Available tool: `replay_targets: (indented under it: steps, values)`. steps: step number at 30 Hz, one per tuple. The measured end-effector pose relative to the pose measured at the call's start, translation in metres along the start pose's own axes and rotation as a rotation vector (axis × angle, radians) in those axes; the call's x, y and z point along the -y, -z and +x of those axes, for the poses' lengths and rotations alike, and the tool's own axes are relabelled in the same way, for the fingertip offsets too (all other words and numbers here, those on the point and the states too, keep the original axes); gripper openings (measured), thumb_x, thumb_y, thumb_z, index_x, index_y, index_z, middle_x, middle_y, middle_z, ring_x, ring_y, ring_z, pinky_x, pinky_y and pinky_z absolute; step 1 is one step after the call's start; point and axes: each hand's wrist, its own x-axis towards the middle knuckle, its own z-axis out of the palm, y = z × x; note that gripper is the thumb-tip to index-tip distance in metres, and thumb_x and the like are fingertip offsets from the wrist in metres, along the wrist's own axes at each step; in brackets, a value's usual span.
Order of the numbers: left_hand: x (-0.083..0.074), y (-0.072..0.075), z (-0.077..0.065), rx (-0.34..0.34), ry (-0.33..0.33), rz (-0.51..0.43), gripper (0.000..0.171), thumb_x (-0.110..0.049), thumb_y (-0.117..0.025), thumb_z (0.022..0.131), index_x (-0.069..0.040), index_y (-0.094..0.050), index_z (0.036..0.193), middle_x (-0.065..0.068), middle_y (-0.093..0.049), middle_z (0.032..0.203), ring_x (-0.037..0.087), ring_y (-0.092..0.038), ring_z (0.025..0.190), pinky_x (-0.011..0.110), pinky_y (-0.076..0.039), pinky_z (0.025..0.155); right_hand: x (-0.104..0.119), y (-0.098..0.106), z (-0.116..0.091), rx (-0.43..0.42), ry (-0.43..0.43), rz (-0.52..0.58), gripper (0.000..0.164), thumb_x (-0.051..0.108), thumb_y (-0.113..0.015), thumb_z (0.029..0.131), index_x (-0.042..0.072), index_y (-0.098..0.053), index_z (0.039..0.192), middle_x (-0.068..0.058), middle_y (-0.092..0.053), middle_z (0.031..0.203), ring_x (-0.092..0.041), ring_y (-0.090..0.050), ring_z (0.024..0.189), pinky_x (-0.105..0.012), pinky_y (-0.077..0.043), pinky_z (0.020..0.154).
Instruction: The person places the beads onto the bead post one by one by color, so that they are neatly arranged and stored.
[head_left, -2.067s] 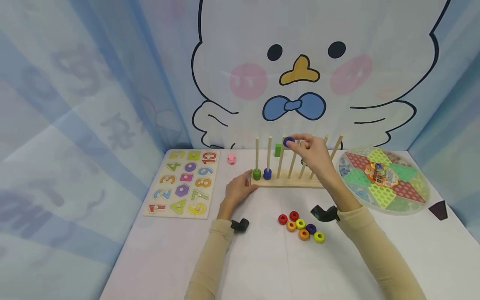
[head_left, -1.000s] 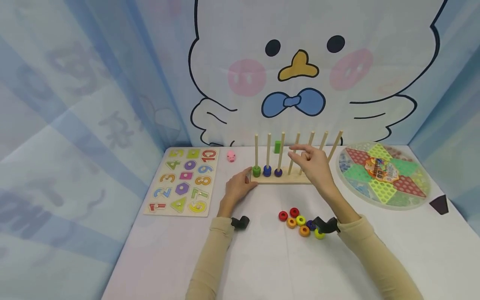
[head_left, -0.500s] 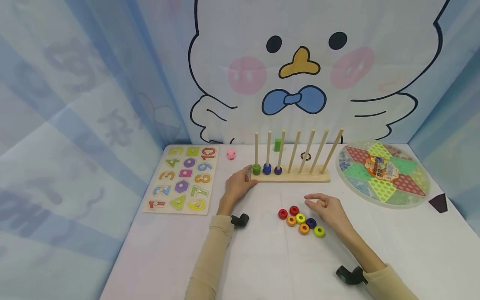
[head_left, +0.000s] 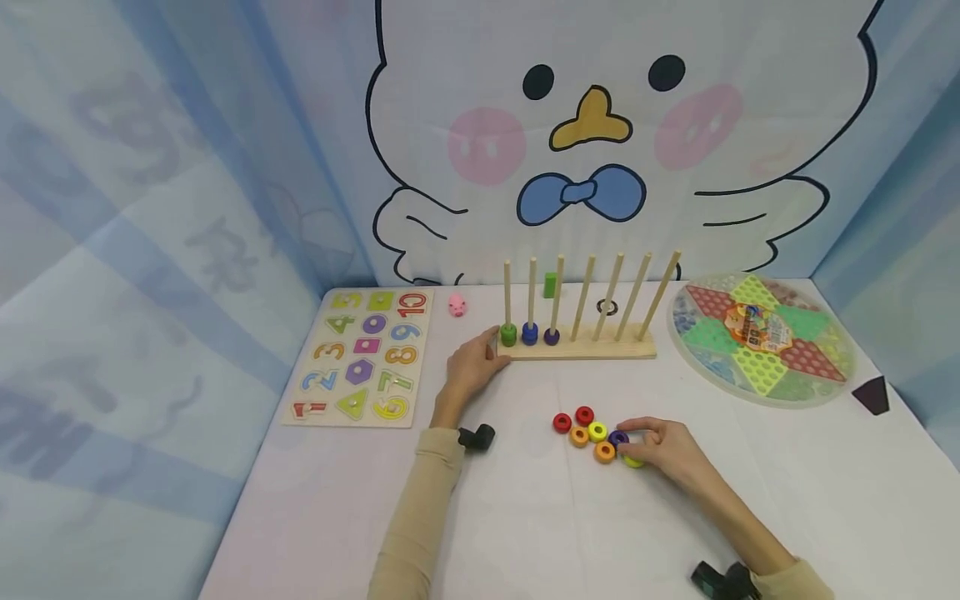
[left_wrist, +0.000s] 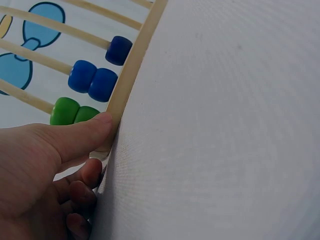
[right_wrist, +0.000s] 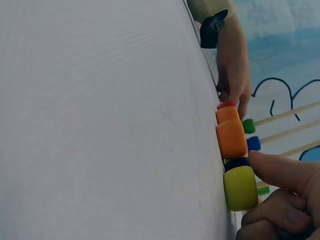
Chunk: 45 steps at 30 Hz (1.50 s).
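Note:
My left hand (head_left: pixel 472 368) grips the left end of a wooden peg stand (head_left: pixel 585 348), its thumb pressed on the front edge of the base (left_wrist: pixel 131 67). Green beads (left_wrist: pixel 65 111) sit on the first peg, two blue beads (left_wrist: pixel 102 84) on the second, and one purple bead (head_left: pixel 552 337) on the third; the other pegs are bare. With thumb and index finger, my right hand (head_left: pixel 671 450) pinches a loose purple bead (head_left: pixel 618 437) on the table. A yellow-green bead (right_wrist: pixel 241 189) lies right beside it, partly covered by the hand in the head view.
Red (head_left: pixel 562 423), orange (head_left: pixel 604 452) and yellow (head_left: pixel 597 431) beads lie grouped left of the right hand. A number puzzle board (head_left: pixel 352 358) is at the left, a round checkers board (head_left: pixel 761 342) at the right. Behind the stand are a pink pig (head_left: pixel 457 305) and a green block (head_left: pixel 550 285).
A purple bead went from my right hand onto the third peg. The right hand then came back toward me to the loose beads and took hold of another purple one. The left hand stayed put.

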Motion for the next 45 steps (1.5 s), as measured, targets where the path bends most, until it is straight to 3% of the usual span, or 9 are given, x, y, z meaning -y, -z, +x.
replay_targets:
  steps: [6, 11, 15, 25, 34, 38, 45]
  values:
    - [0.0, 0.0, 0.0, 0.002, -0.008, -0.008, 0.065, -0.041, -0.069, 0.085, -0.02, -0.046, 0.142, -0.006, -0.055, 0.07, 0.011, -0.049, 0.06, 0.029, -0.036, 0.057, 0.002, -0.003, 0.005, -0.011, -0.003, -0.075, 0.046, 0.029, -0.076, 0.08, 0.0, -0.065, 0.114, 0.004, -0.036, 0.051, -0.01, -0.031, 0.045, -0.024, -0.027, 0.046]
    - [-0.001, 0.001, -0.001, 0.003, 0.005, -0.019, 0.064, -0.04, -0.069, 0.085, -0.02, -0.046, 0.142, -0.005, -0.055, 0.07, 0.012, -0.049, 0.06, 0.03, -0.035, 0.058, 0.024, 0.003, 0.011, -0.046, -0.008, -0.111, 0.05, 0.034, -0.075, 0.081, 0.002, -0.062, 0.118, 0.003, -0.034, 0.053, -0.012, -0.03, 0.046, -0.025, -0.025, 0.043]
    - [0.0, 0.001, -0.002, 0.002, 0.011, -0.019, 0.064, -0.04, -0.07, 0.085, -0.02, -0.047, 0.142, -0.005, -0.055, 0.07, 0.012, -0.049, 0.06, 0.03, -0.035, 0.058, 0.051, 0.008, 0.021, -0.058, 0.039, -0.112, 0.05, 0.036, -0.074, 0.082, 0.004, -0.063, 0.118, 0.003, -0.033, 0.054, -0.014, -0.03, 0.048, -0.026, -0.025, 0.043]
    - [0.002, 0.0, -0.003, 0.012, 0.017, -0.013, 0.065, -0.042, -0.069, 0.085, -0.02, -0.047, 0.142, -0.005, -0.055, 0.069, 0.011, -0.048, 0.059, 0.029, -0.035, 0.057, 0.139, 0.02, 0.062, -0.065, 0.28, -0.045, 0.046, 0.033, -0.073, 0.084, 0.003, -0.063, 0.117, 0.002, -0.036, 0.052, -0.012, -0.03, 0.047, -0.027, -0.025, 0.043]
    - [0.0, 0.003, -0.002, -0.01, -0.009, -0.02, 0.064, -0.042, -0.069, 0.085, -0.02, -0.047, 0.141, -0.005, -0.054, 0.069, 0.011, -0.048, 0.059, 0.029, -0.034, 0.057, 0.213, 0.045, 0.09, -0.184, 0.407, 0.007, 0.045, 0.039, -0.072, 0.084, 0.01, -0.064, 0.117, 0.003, -0.034, 0.052, -0.012, -0.027, 0.043, -0.028, -0.022, 0.039]
    - [-0.001, 0.003, -0.002, -0.007, -0.005, -0.022, 0.064, -0.041, -0.069, 0.085, -0.02, -0.047, 0.141, -0.005, -0.054, 0.069, 0.011, -0.047, 0.059, 0.029, -0.034, 0.057, 0.224, 0.046, 0.099, -0.2, 0.396, -0.037, 0.046, 0.041, -0.072, 0.083, 0.01, -0.065, 0.117, 0.005, -0.031, 0.051, -0.011, -0.026, 0.042, -0.027, -0.021, 0.038]
    - [0.001, 0.002, -0.001, 0.009, -0.002, -0.015, 0.065, -0.043, -0.068, 0.086, -0.02, -0.046, 0.142, -0.006, -0.055, 0.07, 0.011, -0.049, 0.061, 0.029, -0.035, 0.058, 0.215, 0.041, 0.107, -0.196, 0.341, -0.112, 0.044, 0.039, -0.071, 0.084, 0.01, -0.065, 0.117, 0.003, -0.031, 0.05, -0.012, -0.025, 0.041, -0.027, -0.022, 0.038]
